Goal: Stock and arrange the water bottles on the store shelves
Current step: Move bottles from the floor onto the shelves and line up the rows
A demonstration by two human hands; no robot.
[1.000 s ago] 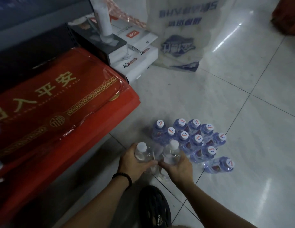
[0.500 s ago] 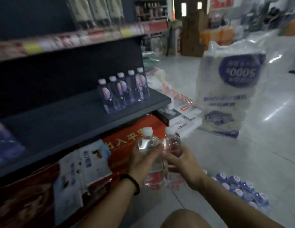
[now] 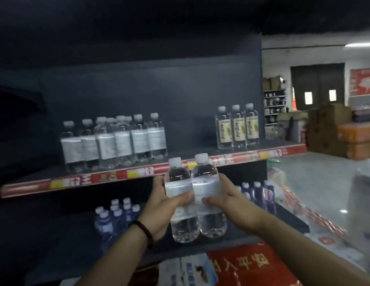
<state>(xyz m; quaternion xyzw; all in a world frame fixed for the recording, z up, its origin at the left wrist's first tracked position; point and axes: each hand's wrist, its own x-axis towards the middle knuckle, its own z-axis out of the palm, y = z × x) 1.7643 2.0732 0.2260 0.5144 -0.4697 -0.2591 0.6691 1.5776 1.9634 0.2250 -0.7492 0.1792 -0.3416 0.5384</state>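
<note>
Both hands are up in front of the shelves, each closed round one clear bottle, and the two bottles stand upright and pressed side by side between them. The left hand (image 3: pixel 159 207), with a dark band (image 3: pixel 144 230) on its wrist, wraps the left bottle (image 3: pixel 177 186) with the thumb across the front of the label. The right hand (image 3: pixel 233 201) grips the right bottle (image 3: pixel 205 184) the same way, its thumb tip lying just beside the left thumb. Each bottle has a white cap, a pale label round the middle and clear water showing above and below it; the print on the labels is too blurred to read. The pair hangs in the air in front of the red price strip (image 3: pixel 87 180) of the upper shelf (image 3: pixel 190 150), caps level with the strip, touching no shelf. On that shelf, to the left, stands a cluster of like bottles with white labels (image 3: pixel 113 141), and at its right end a row of three bottles with yellow labels (image 3: pixel 236 129), with a bare gap between the groups. The lower shelf (image 3: pixel 66 244) carries blue bottles at left (image 3: pixel 116 213) and more at right (image 3: pixel 257 193). A red box (image 3: pixel 252 265) lies below.
</note>
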